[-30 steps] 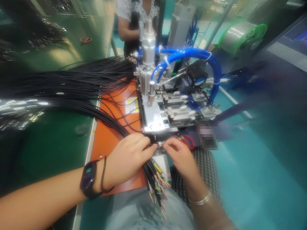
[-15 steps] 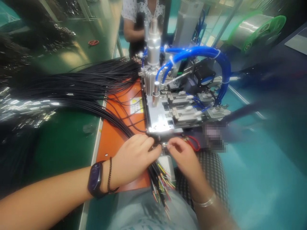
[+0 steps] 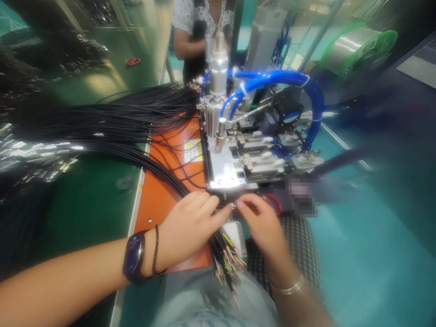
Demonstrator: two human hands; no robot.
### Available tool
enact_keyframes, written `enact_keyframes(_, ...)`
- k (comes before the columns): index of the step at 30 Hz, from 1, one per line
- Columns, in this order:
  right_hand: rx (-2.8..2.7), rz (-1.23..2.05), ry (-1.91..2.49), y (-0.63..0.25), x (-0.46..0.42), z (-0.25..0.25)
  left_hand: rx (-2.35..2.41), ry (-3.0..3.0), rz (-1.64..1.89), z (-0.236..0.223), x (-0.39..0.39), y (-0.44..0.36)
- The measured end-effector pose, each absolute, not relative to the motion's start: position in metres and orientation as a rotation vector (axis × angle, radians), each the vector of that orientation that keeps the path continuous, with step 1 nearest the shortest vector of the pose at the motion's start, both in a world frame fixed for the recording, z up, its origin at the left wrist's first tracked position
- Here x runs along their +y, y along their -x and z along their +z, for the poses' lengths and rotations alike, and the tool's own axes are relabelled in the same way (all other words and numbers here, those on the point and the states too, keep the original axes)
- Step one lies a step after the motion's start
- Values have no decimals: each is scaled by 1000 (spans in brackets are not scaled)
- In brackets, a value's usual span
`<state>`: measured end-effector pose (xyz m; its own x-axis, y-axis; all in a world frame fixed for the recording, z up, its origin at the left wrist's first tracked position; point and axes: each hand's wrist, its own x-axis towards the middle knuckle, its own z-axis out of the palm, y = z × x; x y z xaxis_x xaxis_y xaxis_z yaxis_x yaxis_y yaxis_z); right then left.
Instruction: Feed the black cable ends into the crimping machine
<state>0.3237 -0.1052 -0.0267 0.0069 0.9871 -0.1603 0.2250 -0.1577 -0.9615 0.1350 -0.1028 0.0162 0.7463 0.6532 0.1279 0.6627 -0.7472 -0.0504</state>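
My left hand [image 3: 192, 222] is closed over a bundle of black cables [image 3: 177, 184], its thumb and index finger pointing towards the machine's front edge. Below that hand the cables' ends fan out into stripped wires [image 3: 229, 261] in red, yellow, green and white. Close to the left fingertips, my right hand [image 3: 262, 220] is pinched at a small shiny piece [image 3: 233, 205]; its kind is too small to make out. Just above both hands stands the press machine [image 3: 223, 170], with a bright metal block and a vertical cylinder.
More black cables [image 3: 112, 118] lie across the orange machine base [image 3: 153, 206] at left. Thick blue air hoses [image 3: 282, 77] arch over the clamps. A green-rimmed spool [image 3: 361, 45] is at the upper right. Another person [image 3: 187, 43] stands behind the machine. A red loop [image 3: 275, 202] hangs beside my right hand.
The fingertips of my right hand have moved slightly closer to the left thumb, around the small shiny piece. The left hand stays on the cables; the view has shifted a little.
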Motion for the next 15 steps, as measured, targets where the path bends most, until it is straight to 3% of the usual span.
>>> enact_keyframes(15, -1356, 1179, 1504, -322, -105, -25, -1108, 2857, -64, 21, -104, -139)
